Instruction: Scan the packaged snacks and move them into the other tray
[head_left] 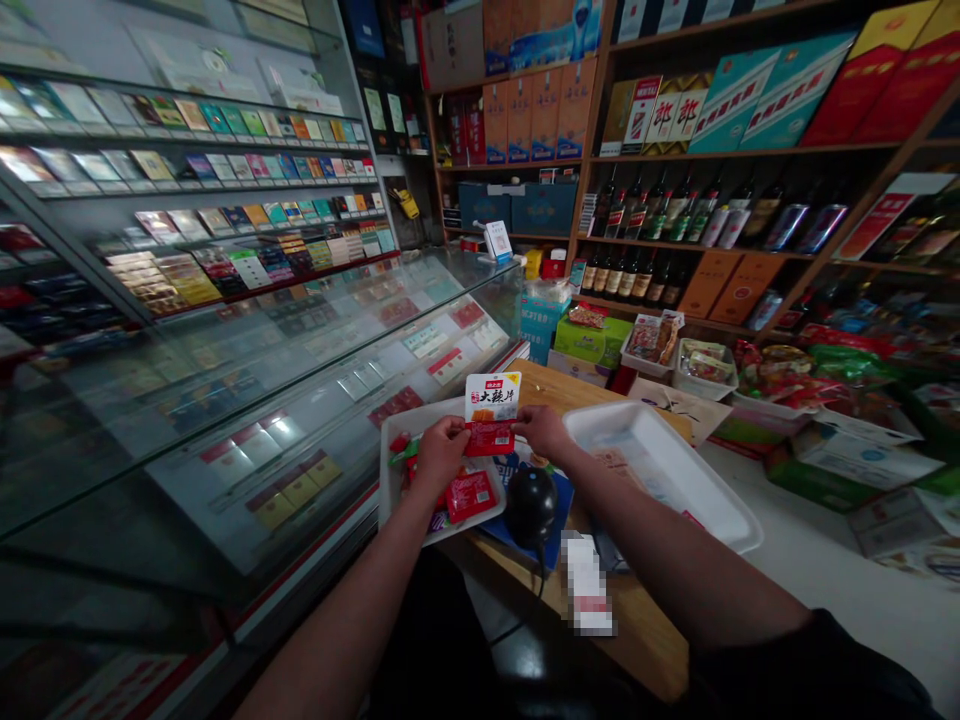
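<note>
A red and white snack packet (492,405) is held upright between my two hands. My left hand (442,450) pinches its left edge, above a white tray (387,470) that holds red packets (472,492) and other small packs. At the packet's right edge, my right hand (541,432) grips with its fingers closed. Below the hands, a black rounded device (531,505) with a cable stands on a blue item (559,530). To the right, a larger white tray (720,500) has a few flat packs in it, partly hidden by my right forearm.
A glass display counter (300,400) runs along the left. The wooden table (645,620) bears a blurred white slip (588,585). Shelves of bottles and boxes (532,110) rise behind, and containers of snack packs (705,365) stand at the right.
</note>
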